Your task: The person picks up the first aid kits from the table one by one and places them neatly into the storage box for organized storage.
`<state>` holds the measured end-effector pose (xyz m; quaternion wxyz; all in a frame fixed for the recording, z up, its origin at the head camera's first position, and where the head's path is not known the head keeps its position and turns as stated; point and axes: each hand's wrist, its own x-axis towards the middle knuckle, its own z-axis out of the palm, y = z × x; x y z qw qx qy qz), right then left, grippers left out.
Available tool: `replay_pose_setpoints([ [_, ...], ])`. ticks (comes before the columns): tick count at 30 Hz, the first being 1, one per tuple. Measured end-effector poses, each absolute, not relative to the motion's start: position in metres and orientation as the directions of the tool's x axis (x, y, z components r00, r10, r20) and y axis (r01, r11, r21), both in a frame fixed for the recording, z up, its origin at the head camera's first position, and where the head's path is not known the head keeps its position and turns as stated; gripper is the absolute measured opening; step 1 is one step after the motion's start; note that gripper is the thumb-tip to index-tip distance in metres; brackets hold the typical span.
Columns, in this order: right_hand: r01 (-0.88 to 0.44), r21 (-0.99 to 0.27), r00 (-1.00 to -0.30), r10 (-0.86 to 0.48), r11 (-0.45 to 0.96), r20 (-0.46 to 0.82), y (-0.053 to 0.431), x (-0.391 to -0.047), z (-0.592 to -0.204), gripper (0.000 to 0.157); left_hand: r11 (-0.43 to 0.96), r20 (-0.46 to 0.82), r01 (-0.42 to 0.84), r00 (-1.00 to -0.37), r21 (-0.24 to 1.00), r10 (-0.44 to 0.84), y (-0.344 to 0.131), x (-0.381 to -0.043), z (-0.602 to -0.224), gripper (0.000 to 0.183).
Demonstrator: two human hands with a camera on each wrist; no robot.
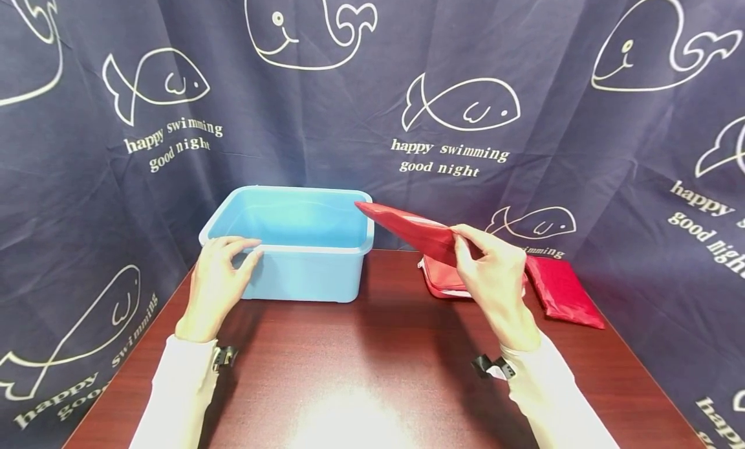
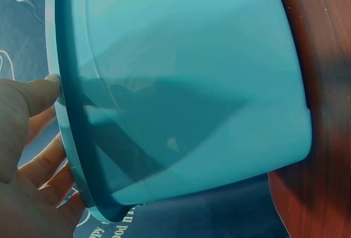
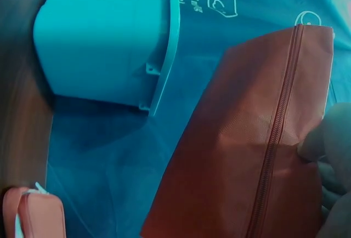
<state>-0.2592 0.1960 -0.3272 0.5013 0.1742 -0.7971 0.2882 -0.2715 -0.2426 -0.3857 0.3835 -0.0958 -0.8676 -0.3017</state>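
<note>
Your right hand (image 1: pixel 495 271) pinches a red pouch (image 1: pixel 407 229) in the air, its tip at the tub's (image 1: pixel 291 242) right rim. Your left hand (image 1: pixel 218 274), fingers relaxed, rests on the near-left rim. Brace the tub; keep the pouch level, clearing the rim.

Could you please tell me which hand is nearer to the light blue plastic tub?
Left. The left hand touches the light blue plastic tub at its near rim; the right hand is apart to its right, holding a red zippered fabric pouch.
</note>
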Motion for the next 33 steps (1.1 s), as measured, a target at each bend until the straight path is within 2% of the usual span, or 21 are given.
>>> replay_pose_setpoints([
  [20,-0.605,-0.294,-0.448,-0.011,0.740,0.894,0.140,-0.294,-0.311,0.019,0.796,0.732,0.405,-0.678,0.451,-0.070,-0.241,-0.273,-0.389,0.019],
  [33,-0.637,-0.261,-0.416,-0.038,0.725,0.909,0.095,-0.316,-0.300,0.019,0.799,0.735,0.405,-0.675,0.444,-0.067,-0.240,-0.271,-0.386,0.019],
])
